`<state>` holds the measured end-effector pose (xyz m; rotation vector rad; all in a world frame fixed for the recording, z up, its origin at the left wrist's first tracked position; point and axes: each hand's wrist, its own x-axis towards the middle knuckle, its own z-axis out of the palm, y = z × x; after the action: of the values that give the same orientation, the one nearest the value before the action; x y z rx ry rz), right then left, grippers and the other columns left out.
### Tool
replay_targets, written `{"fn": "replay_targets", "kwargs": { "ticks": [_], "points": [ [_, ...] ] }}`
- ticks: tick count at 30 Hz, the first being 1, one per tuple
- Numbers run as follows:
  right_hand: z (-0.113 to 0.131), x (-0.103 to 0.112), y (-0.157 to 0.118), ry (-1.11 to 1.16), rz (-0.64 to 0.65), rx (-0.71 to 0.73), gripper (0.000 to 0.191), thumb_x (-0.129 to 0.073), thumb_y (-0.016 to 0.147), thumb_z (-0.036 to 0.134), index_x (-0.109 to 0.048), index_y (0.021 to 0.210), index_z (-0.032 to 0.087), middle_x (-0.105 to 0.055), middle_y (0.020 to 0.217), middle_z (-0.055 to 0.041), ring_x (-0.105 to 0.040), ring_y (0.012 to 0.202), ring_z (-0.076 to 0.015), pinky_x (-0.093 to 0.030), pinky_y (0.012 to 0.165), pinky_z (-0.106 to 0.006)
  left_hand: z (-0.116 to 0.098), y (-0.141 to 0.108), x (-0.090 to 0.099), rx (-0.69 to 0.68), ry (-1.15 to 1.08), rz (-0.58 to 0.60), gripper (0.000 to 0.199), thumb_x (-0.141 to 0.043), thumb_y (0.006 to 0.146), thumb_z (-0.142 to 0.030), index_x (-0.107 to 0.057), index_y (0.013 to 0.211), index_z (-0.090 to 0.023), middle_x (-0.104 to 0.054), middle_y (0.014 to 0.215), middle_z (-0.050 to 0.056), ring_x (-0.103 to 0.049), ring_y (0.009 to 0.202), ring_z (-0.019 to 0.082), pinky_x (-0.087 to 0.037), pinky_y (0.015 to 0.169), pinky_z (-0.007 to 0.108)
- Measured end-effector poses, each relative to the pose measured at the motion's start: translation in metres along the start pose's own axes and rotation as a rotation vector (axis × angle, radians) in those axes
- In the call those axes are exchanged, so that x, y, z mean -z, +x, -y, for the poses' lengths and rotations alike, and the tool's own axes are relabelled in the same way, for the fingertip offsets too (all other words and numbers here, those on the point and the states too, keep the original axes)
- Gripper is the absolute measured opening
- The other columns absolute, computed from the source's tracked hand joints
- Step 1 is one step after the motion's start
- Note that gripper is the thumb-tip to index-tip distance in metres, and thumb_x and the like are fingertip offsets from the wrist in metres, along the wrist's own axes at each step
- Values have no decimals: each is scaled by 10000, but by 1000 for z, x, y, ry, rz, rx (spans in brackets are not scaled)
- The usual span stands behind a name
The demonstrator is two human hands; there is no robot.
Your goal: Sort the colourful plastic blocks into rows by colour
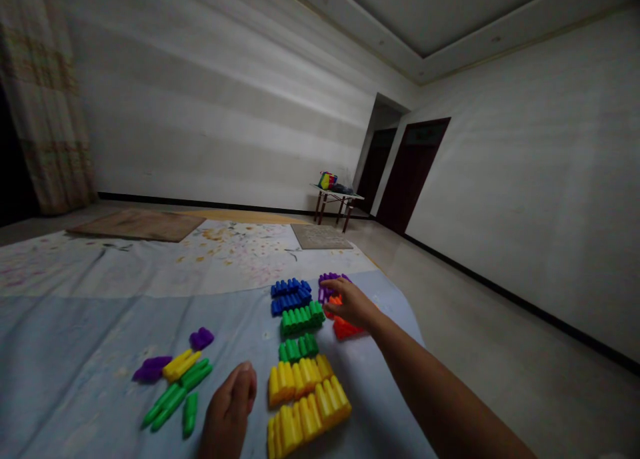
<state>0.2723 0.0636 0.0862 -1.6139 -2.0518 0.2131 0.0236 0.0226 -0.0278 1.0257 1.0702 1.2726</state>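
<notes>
My right hand (350,303) reaches over the orange plastic pieces (347,329) and the purple pieces (331,277), thumb and fingers apart; I see nothing between them. Closer to me, my left hand (233,402) is closed with the thumb against the fingers, and its inside is hidden. Rows of tube-like blue pieces (290,302), green pieces (303,317) and yellow pieces (307,415) lie between the hands. Left of my left hand is a loose group: a yellow pair (181,364), purple pieces (153,369) and several green sticks (170,405).
A flowered cloth (100,339) covers the surface beneath the pieces. Towards its far edge lie a brown board (140,224) and a grey mat (321,237). A small table (340,193) with a colourful bag (327,180) stands by the wall.
</notes>
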Motion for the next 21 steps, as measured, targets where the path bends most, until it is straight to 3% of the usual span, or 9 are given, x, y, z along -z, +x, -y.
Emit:
{"fn": "replay_targets", "kwargs": {
  "ticks": [6,9,15,21],
  "points": [
    [-42,27,21,-127,-82,-197,451,-574,721,197,-518,1169,174,-578,1012,-59,-579,840,-139,-457,767,-247,-18,-5,-5,35,25,-42,530,-575,487,-709,-438,504,-197,-404,486,-45,-398,496,99,-390,463,213],
    [-59,31,31,-205,-75,-245,469,-552,713,165,-507,1179,155,-576,1041,-76,-581,830,-139,-455,750,-236,-15,-4,-4,70,12,-53,533,-589,464,-709,-449,516,-197,-436,502,-37,-430,522,109,-411,488,214],
    [-74,18,45,-318,35,-215,410,-580,648,120,-603,1056,164,-594,1029,-68,-569,882,-159,-420,755,-217,6,2,2,25,55,-50,482,-541,593,-670,-463,548,-196,-421,508,-46,-407,507,100,-398,489,206],
    [-74,0,62,-452,159,-196,395,-613,644,165,-627,1036,209,-606,1014,-82,-552,953,-213,-391,777,-265,-2,-2,-1,2,96,-42,500,-511,611,-681,-433,517,-196,-401,489,-45,-388,477,96,-379,455,208]
  ]
}}
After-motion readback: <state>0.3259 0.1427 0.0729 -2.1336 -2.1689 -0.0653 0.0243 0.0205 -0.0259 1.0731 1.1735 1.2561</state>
